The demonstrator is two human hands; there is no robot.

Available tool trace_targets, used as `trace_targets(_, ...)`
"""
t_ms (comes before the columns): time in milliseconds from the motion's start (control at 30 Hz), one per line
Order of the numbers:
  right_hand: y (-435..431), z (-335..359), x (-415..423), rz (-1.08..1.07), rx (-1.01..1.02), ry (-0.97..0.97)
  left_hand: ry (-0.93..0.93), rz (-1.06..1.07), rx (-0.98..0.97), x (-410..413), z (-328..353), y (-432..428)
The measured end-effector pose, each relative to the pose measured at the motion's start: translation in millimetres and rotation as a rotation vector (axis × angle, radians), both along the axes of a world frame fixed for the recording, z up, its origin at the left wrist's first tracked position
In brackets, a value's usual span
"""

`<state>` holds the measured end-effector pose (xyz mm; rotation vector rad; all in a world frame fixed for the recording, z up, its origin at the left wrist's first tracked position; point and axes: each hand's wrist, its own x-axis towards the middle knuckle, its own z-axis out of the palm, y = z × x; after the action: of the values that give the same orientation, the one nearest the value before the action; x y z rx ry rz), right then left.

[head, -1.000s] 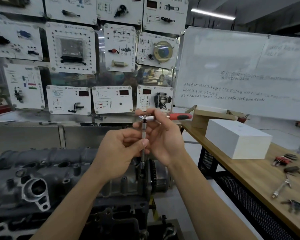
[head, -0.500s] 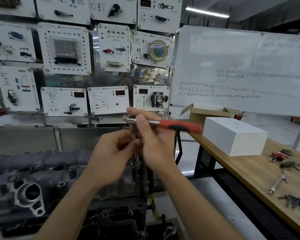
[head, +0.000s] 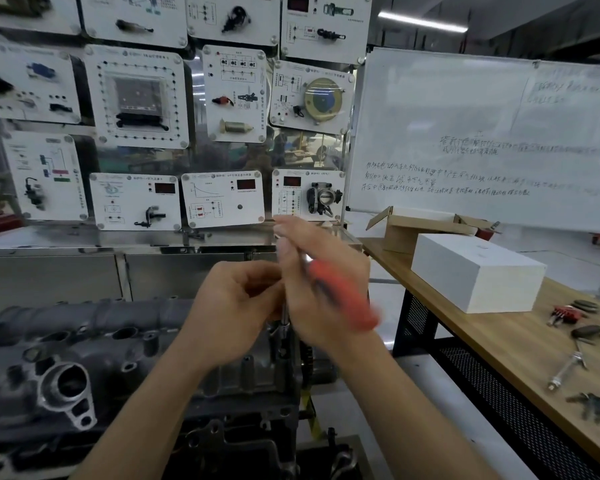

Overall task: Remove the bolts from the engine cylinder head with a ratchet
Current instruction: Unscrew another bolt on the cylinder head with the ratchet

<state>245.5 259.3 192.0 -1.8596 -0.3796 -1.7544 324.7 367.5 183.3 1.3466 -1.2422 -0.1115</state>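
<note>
Centre frame: pinches upright extension bar between curled left hand fingers. Grips blurred red-handled ratchet in right hand, fingers wrapped, just above cylinder head right end, lower left.

The ratchet has been swung round by its red handle. A second ago the handle was held level, pointing to the right of the frame. Half a second ago it was tipped slightly downward. Now it is pointed to the lower right and smeared by motion. The right hand has been turned with it above the extension bar and is likewise blurred.
</note>
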Motion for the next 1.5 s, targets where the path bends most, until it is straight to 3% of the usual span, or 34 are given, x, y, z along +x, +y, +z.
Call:
trace_targets(67,7,-3,4,-0.211,-0.204,-0.092,-0.056,0.077,-0.001,-5,2,0)
trace_targets(133,9,-4,4,-0.124,-0.160,-0.065,-0.095,0.078,-0.029,-3,0,0)
trace_targets(200,10,-1,0,0.188,0.091,0.079,-0.085,0.035,-0.073,-2,-2,2)
trace_targets(300,1,9,-2,0.869,0.651,0.319,0.022,0.001,-0.086,3,-7,3)
trace_targets(367,-9,13,-1,1.100,0.863,0.407,0.067,-0.047,-0.080,4,-9,-1)
trace_targets(433,-16,14,0,1.167,0.964,0.433,0.099,-0.085,-0.081,3,-11,-5)
trace_targets(567,-18,13,2,1.166,1.008,0.426,0.088,-0.122,-0.041,7,-11,-6)
trace_targets(633,-14,9,3,1.034,0.912,0.389,0.075,-0.115,-0.019,9,-10,-3)
trace_targets(800,-4,-4,3,0.047,0.120,0.023,0.025,-0.013,-0.068,5,-7,2)
trace_targets(867,1,-5,3,-0.162,-0.119,-0.094,-0.023,0.019,-0.081,3,-6,2)
trace_targets(900,3,-5,4,-0.178,-0.135,-0.103,-0.021,0.036,-0.088,2,-6,3)
trace_targets(967,7,-3,3,-0.033,0.033,0.008,-0.015,0.081,-0.095,2,-7,2)
trace_targets(1033,12,1,1,0.278,0.329,0.156,-0.011,0.108,-0.091,4,-6,0)
trace_targets(1100,14,2,0,0.613,0.577,0.198,0.002,0.024,-0.058,6,-5,-2)
trace_targets(1167,10,6,-1,0.782,0.708,0.244,0.022,-0.112,-0.028,7,-3,-4)
trace_targets(1367,-7,16,-7,0.990,0.909,0.514,0.060,-0.230,0.032,11,3,-5)
trace_targets(1500,-5,12,-5,0.845,0.972,0.482,0.071,-0.109,0.019,7,4,-8)
